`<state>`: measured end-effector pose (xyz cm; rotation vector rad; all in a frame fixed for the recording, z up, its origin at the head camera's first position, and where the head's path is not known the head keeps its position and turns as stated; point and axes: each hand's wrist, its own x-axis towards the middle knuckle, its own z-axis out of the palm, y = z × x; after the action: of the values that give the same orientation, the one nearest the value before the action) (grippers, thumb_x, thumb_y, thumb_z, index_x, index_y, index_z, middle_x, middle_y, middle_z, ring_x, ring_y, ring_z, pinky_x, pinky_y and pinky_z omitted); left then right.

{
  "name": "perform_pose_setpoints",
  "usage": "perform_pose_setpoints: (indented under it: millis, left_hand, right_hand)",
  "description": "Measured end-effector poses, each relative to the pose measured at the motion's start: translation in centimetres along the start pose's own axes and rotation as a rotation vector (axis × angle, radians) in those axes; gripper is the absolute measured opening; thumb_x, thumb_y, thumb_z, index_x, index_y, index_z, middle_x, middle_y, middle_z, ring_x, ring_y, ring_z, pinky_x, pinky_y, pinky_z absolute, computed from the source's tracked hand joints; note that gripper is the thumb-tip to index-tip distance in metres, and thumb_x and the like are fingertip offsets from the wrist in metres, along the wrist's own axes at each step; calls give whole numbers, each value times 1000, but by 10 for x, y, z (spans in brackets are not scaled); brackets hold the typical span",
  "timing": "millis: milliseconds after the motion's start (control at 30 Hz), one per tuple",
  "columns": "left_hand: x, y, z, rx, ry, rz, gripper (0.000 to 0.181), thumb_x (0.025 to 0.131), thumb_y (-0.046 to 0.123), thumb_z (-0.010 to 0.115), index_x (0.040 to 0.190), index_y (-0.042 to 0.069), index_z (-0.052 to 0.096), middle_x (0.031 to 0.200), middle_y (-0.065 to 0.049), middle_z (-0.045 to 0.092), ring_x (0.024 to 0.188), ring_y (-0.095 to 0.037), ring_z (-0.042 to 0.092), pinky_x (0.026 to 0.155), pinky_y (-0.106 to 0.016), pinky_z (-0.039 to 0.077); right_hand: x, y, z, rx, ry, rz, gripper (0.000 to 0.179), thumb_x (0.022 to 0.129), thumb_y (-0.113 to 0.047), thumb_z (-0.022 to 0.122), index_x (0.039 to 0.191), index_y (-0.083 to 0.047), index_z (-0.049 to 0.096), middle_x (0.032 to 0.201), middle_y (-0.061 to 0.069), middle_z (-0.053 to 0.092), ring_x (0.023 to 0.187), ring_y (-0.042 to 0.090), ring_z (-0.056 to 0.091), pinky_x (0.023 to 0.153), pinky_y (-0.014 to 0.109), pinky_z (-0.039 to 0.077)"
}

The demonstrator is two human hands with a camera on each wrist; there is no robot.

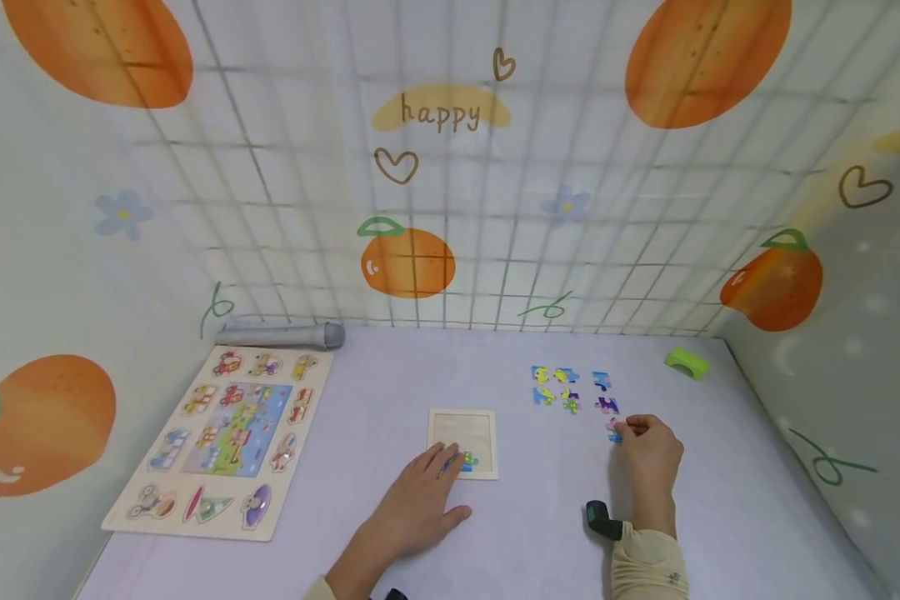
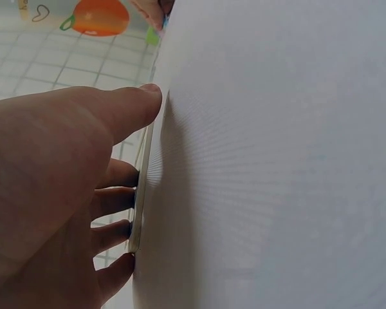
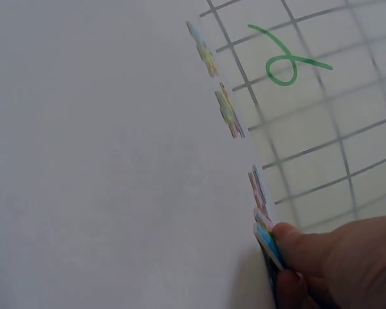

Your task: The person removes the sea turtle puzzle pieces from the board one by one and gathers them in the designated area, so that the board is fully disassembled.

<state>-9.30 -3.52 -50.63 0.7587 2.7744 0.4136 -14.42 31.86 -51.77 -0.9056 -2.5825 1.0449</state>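
A square wooden puzzle tray point(image 1: 487, 442) lies in front of me, with a colourful piece point(image 1: 471, 461) at its lower edge. Spread across the tray's lower left side, my left hand point(image 1: 427, 500) rests with its fingers extended; its fingertips sit at the tray edge in the left wrist view. My right hand point(image 1: 652, 450) pinches a pink and blue jigsaw piece point(image 3: 267, 243) between thumb and fingers, close over the table. Just beyond it are a purple piece point(image 1: 607, 405) and a blue piece point(image 1: 602, 381). Several yellow, blue and green pieces point(image 1: 543, 396) lie further left.
On the left lies a large wooden picture board point(image 1: 285, 508) with vehicle shapes. Behind it, a grey cylinder point(image 1: 277, 335) rests along the back. A green block point(image 1: 687, 363) stands at the back right. Printed cloth over a wire grid point(image 1: 487, 250) walls the table.
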Motion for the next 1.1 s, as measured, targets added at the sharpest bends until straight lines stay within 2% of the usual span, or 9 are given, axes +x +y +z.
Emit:
perform_pose_setpoints:
  millis: [400,733,933,1100]
  left_hand:
    - [1,-1,3,4,3,0,76,100,56,56,159,11,36,169,-6,29,157,-30,25,126,-49,28]
    - [-2,-2,1,-26,-2,-2,74,100,54,58,157,10,39,165,-12,31,156,-28,27,127,-47,29]
    - [-1,-5,-1,-33,5,0,71,100,51,59,157,13,41,163,-9,36,155,-28,30,125,-46,32]
    - [2,-12,0,-75,9,-16,70,101,52,57,156,13,41,164,-4,37,154,-24,34,123,-45,36]
  right_hand:
    - [3,-1,-2,-1,-15,19,24,97,-17,70,109,3,67,101,23,69,91,34,60,65,29,42]
    - [-2,-2,-4,5,-13,16,23,96,-15,70,109,3,66,101,24,70,91,35,62,63,27,42]
    - [-2,-3,-4,14,-19,34,23,96,-15,70,110,2,66,102,23,69,91,33,61,61,24,42]
    - [0,-3,-5,11,-20,46,23,96,-15,70,110,2,65,101,22,69,90,33,60,61,25,42]
